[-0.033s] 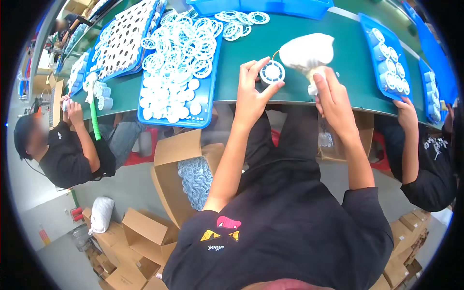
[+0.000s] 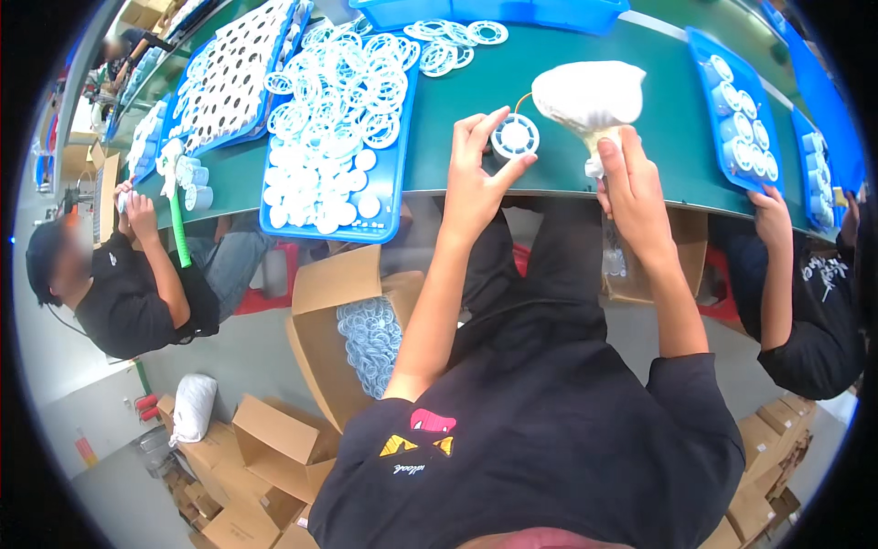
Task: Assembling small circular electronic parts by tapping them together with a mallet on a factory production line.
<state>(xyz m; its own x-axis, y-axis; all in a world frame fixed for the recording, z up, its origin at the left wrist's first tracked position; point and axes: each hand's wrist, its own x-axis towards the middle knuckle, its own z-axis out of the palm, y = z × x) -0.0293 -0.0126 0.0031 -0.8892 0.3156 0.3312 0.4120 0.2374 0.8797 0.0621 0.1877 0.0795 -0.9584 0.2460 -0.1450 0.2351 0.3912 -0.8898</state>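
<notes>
My left hand (image 2: 476,165) grips a round white part (image 2: 516,136) by its edge between thumb and fingers, upright at the near side of the green bench. The part has a slotted ring face and a plain centre, and an orange wire (image 2: 521,102) rises from behind it. My right hand (image 2: 631,188) is closed around the handle of a mallet (image 2: 585,96) whose bulky head is wrapped in white. The mallet head hangs above the bench, right of the round part and apart from it.
A blue tray (image 2: 389,197) of white rings and discs lies to the left, more rings (image 2: 487,33) beyond it. Blue bins (image 2: 540,14) stand at the back. On the right, a co-worker's hand (image 2: 771,215) touches a tray (image 2: 713,55) of white cylinders. Another person (image 2: 137,293) sits left.
The mallet head has moved slightly right and is less blurred; my right hand has shifted a little with it. My left hand and the round part stay put.
</notes>
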